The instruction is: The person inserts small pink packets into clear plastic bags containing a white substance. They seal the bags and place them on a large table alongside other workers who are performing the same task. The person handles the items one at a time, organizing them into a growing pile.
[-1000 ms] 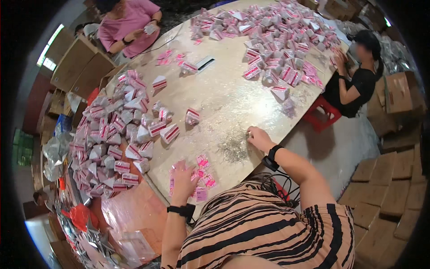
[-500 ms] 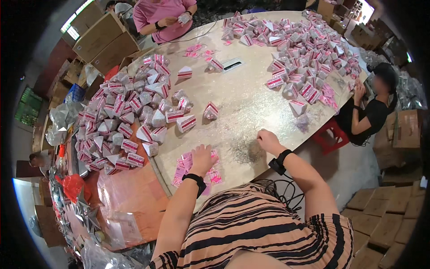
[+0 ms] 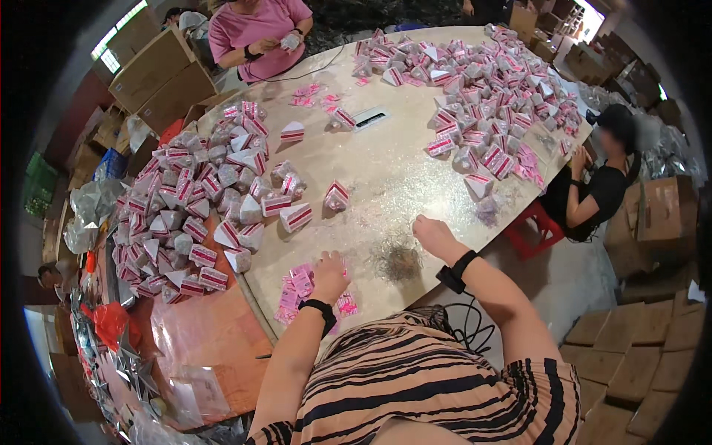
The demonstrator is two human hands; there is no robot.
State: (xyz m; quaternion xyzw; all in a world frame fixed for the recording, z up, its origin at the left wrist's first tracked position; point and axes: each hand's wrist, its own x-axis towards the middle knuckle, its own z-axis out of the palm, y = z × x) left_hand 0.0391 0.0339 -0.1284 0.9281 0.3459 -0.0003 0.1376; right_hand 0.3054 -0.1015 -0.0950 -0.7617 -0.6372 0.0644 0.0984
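My left hand (image 3: pixel 331 276) is over a spread of small pink printed cards (image 3: pixel 291 298), its fingers bent in; whatever lies under the fingertips is hidden. My right hand (image 3: pixel 436 237) is closed, thumb and fingers drawn together, just above and right of a tangled heap of thin dark wire-like pieces (image 3: pixel 398 261). What it pinches is too small to make out. Ahead of my hands lies a single clear-wrapped wedge-shaped pack (image 3: pixel 336 196) with a pink-and-white band. A big pile of similar packs (image 3: pixel 196 204) lies to the left.
Another large pile of packs (image 3: pixel 489 96) covers the table's far right. A person in pink (image 3: pixel 259 37) works at the far edge; a person in black (image 3: pixel 597 178) sits at the right by a red stool (image 3: pixel 535 230). Cardboard boxes (image 3: pixel 630 348) lie on the floor.
The whole view has shifted slightly. My left hand has risen from lying spread on the pink cards, and its fingers are drawn in. My right hand stays near the wire heap.
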